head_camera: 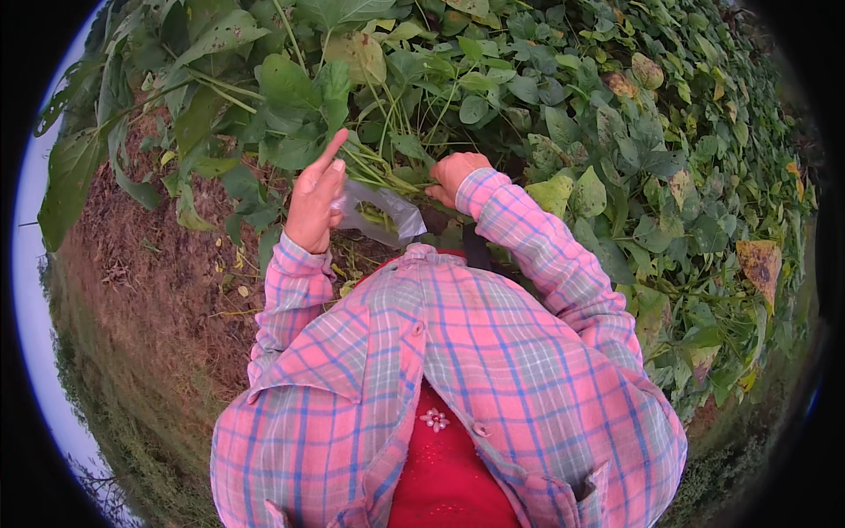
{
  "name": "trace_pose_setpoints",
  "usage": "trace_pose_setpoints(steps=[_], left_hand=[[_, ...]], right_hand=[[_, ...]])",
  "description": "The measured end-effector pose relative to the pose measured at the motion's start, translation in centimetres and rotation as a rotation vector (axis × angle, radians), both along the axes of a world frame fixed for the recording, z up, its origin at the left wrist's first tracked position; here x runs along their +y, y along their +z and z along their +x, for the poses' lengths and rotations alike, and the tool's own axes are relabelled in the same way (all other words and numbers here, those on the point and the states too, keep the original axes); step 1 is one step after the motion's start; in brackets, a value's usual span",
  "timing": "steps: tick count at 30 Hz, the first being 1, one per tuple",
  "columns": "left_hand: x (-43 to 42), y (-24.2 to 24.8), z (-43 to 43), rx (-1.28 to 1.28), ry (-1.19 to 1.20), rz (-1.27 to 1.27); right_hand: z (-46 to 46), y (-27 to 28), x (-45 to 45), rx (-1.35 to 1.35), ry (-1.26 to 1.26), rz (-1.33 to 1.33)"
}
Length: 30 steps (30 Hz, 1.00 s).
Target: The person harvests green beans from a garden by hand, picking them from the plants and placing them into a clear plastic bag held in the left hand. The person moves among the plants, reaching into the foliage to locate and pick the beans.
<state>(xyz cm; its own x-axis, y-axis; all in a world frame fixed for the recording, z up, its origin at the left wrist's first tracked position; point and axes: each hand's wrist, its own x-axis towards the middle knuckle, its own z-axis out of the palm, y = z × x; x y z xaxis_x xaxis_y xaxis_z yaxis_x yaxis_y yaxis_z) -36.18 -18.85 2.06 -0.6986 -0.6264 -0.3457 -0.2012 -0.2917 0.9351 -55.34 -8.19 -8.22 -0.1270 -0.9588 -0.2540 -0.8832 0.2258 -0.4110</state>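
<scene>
My left hand (313, 201) is at the left of the bean plants, its index finger pointing up against the leaves. Its lower fingers are curled on the edge of a clear plastic bag (401, 214). Green pods (373, 215) show inside the bag, which hangs in front of my waist. My right hand (457, 177) is closed around the bunched green stems (403, 183) of a leafy bean plant, just above and right of the bag's mouth. Its fingertips are partly hidden, so the exact grip point is unclear.
Dense bean foliage (568, 105) spreads ahead and down the right side, with some yellowed, spotted leaves (759, 267). Large leaves (287, 82) overhang my left hand. Bare brown soil with dry litter (165, 290) lies to the left.
</scene>
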Motion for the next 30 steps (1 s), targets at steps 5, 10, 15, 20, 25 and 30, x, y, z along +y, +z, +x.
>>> trace_pose_setpoints(steps=[5,10,15,20,25,30], left_hand=[[0.3,0.7,-0.4,-0.032,-0.041,0.017],[1.1,0.5,-0.6,-0.105,-0.044,-0.031],[1.2,0.4,-1.2,-0.083,0.014,-0.12],[-1.3,-1.8,-1.1,-0.03,0.104,-0.121],[-2.7,-2.3,-0.6,-0.025,0.149,-0.144],[-2.8,-2.4,-0.4,-0.039,0.128,-0.131]], right_hand=[[4.3,3.1,2.5,-0.11,0.012,0.09],[4.2,9.0,4.8,-0.545,0.193,-0.287],[0.2,9.5,7.7,-1.107,-0.132,-0.352],[-7.0,3.2,13.5,-1.525,-0.833,-0.567],[-8.4,-2.3,16.2,-1.788,-0.984,-0.682],[-6.7,-3.4,14.8,-1.878,-0.989,-0.584]])
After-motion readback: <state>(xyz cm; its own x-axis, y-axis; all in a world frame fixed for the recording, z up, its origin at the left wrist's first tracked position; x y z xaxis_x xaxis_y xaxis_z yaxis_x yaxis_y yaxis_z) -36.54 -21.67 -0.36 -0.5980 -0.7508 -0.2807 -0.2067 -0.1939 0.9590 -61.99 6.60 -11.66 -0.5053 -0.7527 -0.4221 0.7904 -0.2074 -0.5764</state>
